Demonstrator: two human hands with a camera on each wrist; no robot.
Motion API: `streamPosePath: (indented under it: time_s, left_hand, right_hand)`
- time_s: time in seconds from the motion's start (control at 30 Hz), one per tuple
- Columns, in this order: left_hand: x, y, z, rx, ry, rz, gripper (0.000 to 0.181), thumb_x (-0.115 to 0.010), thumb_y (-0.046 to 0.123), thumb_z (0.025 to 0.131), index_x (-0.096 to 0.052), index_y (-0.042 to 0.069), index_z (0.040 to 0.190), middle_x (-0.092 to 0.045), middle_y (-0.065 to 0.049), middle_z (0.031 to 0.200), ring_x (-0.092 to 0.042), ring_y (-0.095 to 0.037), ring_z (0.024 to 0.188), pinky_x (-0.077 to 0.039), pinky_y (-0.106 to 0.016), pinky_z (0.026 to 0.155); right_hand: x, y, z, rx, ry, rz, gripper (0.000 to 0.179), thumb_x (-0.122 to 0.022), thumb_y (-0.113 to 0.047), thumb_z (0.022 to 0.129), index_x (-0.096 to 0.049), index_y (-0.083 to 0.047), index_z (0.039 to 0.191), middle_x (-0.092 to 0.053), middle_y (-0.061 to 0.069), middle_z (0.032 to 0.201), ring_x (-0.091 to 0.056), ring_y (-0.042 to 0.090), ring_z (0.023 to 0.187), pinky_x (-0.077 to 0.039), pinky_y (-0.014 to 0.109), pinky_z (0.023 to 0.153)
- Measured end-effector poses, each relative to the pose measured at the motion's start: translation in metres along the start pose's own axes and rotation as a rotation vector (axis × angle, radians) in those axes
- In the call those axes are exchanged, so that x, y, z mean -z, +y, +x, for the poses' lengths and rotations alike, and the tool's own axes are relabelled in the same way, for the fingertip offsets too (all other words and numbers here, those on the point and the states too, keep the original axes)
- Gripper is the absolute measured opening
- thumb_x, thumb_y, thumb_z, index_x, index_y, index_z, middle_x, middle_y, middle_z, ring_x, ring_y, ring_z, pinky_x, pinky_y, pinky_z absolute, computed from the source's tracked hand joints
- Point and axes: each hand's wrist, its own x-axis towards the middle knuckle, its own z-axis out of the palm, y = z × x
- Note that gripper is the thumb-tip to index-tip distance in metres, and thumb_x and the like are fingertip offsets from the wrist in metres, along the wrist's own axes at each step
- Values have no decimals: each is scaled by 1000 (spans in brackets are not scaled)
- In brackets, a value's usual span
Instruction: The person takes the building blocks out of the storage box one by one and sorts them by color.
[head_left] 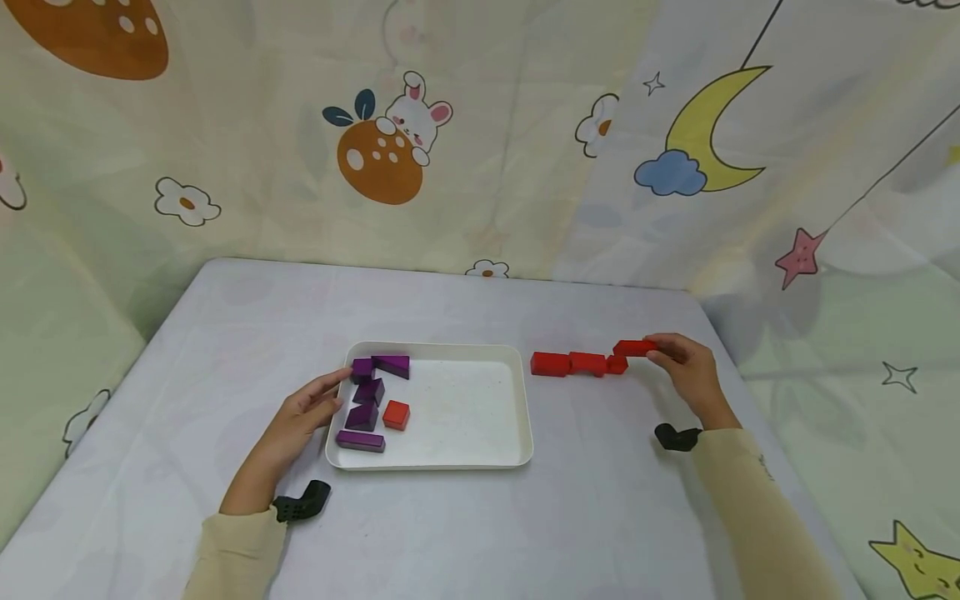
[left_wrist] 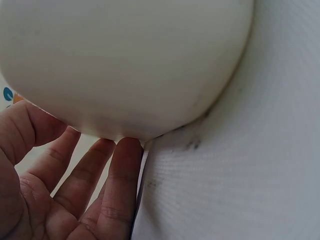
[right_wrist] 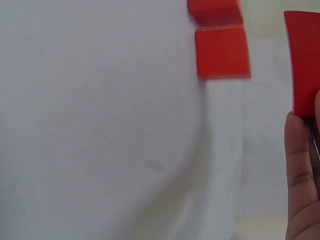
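My right hand [head_left: 688,373] pinches a flat red block [head_left: 633,347] by its right end, raised just above the right end of a row of red blocks. In the right wrist view the same red block [right_wrist: 306,62] shows at the right edge. That row holds a longer block [head_left: 550,364], a notched block [head_left: 588,363] and a small block [head_left: 617,364]. With fingers extended, my left hand [head_left: 298,415] touches the left side of the white tray [head_left: 465,458]. The left wrist view shows its fingertips against the tray's outer wall [left_wrist: 130,65].
Several purple blocks [head_left: 362,417] of different shapes stand along the tray's left side, with a purple wedge [head_left: 393,365] at the back. Beside them lies a red cube [head_left: 396,415]. The white-covered table [head_left: 450,533] meets a patterned cloth [head_left: 510,167] behind.
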Motion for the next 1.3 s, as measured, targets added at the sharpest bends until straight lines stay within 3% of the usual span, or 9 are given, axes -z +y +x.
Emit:
streamPosePath:
  time_s: [0.2, 0.3, 0.5, 0.7, 0.87, 0.97, 1.1, 1.17, 1.3]
  left_hand:
    - [0, -1, 0, 2, 2, 9, 54, -55, 16, 114, -42, 2, 165, -32, -23, 173, -31, -48, 159, -50, -26, 108]
    - [0, -1, 0, 1, 2, 12, 54, -55, 16, 114, -42, 2, 165, -32, -23, 173, -31, -48, 158, -50, -31, 111]
    - [0, 0, 1, 2, -1, -6, 54, -55, 15, 114, -42, 2, 165, -33, -23, 173, -32, -47, 159, -49, -18, 103]
    - [0, 0, 0, -2, 1, -12, 54, -55, 14, 114, -42, 1, 164, -33, -24, 173, -31, -48, 158, -47, -13, 98]
    - [0, 1, -1, -9, -1, -25, 54, -54, 14, 114, -42, 1, 164, -32, -24, 173, -30, -47, 159, -46, -10, 96]
    - [0, 1, 0, -10, -1, -30, 53, -54, 13, 114, -42, 0, 164, -32, -25, 173, -31, -47, 159, -46, -10, 95]
    - [1, 0, 0, -10, 2, -30, 53, -54, 13, 114, -42, 1, 164, -33, -24, 172, -32, -47, 158, -45, -11, 97]
    - [1, 0, 0, -8, 3, -23, 54, -54, 14, 114, -42, 1, 164, -33, -24, 172, -34, -47, 157, -45, -12, 97]
    - [1, -2, 1, -12, 1, -15, 54, -54, 15, 114, -42, 2, 165, -35, -24, 172, -37, -46, 156, -47, -20, 104]
  right_hand:
    - [7, 17, -1, -96, 17, -63, 36, -73, -8, 103, -68, 6, 136, -68, 32, 132, -57, -10, 100, -48, 3, 85]
    - [9, 24, -1, -143, 10, -87, 36, -72, -9, 104, -67, 6, 137, -67, 31, 134, -61, 6, 108, -47, 3, 84]
    - [13, 35, 0, -203, -35, -143, 37, -73, -11, 104, -68, 6, 137, -67, 30, 136, -61, 38, 124, -46, 5, 84]
    - [13, 37, 0, -192, -98, -191, 37, -76, -8, 102, -69, 6, 135, -68, 31, 134, -63, 42, 121, -46, 18, 88]
    - [12, 37, 0, -199, -125, -177, 42, -76, -8, 102, -66, 7, 141, -67, 32, 137, -64, 43, 124, -45, 11, 86]
    - [12, 34, -1, -217, -141, -151, 47, -74, -8, 104, -61, 7, 147, -63, 33, 143, -60, 46, 132, -50, 19, 97]
    - [11, 26, -3, -245, -141, -130, 53, -71, -10, 106, -54, 4, 154, -56, 32, 152, -53, 50, 142, -54, 44, 109]
    - [10, 20, -5, -237, -118, -117, 54, -70, -9, 106, -52, 3, 156, -54, 31, 155, -51, 50, 143, -55, 41, 109]
    - [7, 2, -7, -172, -45, -56, 51, -68, -3, 106, -54, 6, 154, -55, 29, 154, -55, 42, 141, -52, 15, 101]
